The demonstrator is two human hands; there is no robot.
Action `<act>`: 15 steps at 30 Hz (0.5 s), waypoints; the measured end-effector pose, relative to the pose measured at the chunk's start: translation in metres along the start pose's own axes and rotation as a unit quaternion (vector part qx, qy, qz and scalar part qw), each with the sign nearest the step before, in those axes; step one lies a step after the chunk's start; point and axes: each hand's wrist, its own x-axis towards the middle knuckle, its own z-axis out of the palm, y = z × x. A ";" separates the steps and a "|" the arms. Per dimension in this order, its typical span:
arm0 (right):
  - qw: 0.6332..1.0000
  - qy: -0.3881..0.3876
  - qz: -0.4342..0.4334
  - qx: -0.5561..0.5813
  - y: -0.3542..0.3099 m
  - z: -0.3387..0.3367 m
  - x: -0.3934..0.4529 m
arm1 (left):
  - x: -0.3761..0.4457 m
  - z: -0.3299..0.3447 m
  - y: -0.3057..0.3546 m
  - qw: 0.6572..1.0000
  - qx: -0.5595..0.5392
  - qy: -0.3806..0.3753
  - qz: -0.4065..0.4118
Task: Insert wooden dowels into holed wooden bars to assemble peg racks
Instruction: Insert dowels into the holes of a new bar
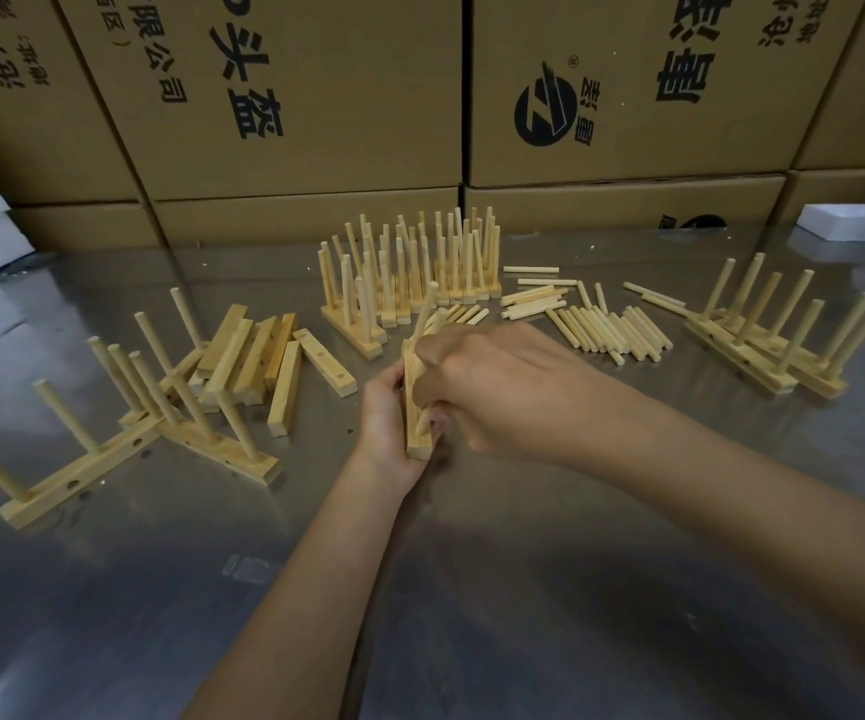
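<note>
Both forearms reach in over the steel tabletop. Left hand grips a bar on edge, its length running away from the person; right hand pinches a dowel beside it. Beyond lie loose dowels.

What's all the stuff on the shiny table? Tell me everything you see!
Bar in hand: one, pale wood, centre, dowels fitted.
Loose dowels: many, pale wood, right of centre.
Bare bars: a pile, pale wood, left of centre.
Finished racks: a packed group, pale wood, middle back.
Side racks: several, pale wood, far right; more far left.
Table: one, shiny grey metal.
Cardboard boxes: several, brown, stacked behind.
White blocks: a few, at both edges.
Left hand: grips the bar.
Right hand: holds a dowel at the bar.
</note>
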 end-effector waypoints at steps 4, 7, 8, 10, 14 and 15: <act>1.000 -0.004 0.004 0.012 -0.004 0.000 0.008 | -0.001 -0.004 -0.001 1.000 -0.018 0.010 -0.006; 0.998 -0.033 0.028 0.045 -0.004 -0.003 0.017 | -0.002 -0.007 0.000 1.000 -0.025 0.015 -0.010; 0.996 -0.049 0.040 0.060 -0.004 -0.004 0.019 | -0.003 -0.008 0.000 1.000 -0.025 0.014 -0.012; 0.993 -0.074 0.056 0.079 -0.004 -0.006 0.023 | -0.005 -0.007 -0.001 1.000 -0.023 0.001 -0.001; 0.990 -0.092 0.070 0.086 -0.011 -0.013 0.028 | -0.010 -0.002 -0.004 0.999 -0.019 -0.022 0.029; 0.989 -0.095 0.073 0.089 -0.012 -0.014 0.029 | -0.010 -0.002 -0.005 0.999 -0.019 -0.020 0.034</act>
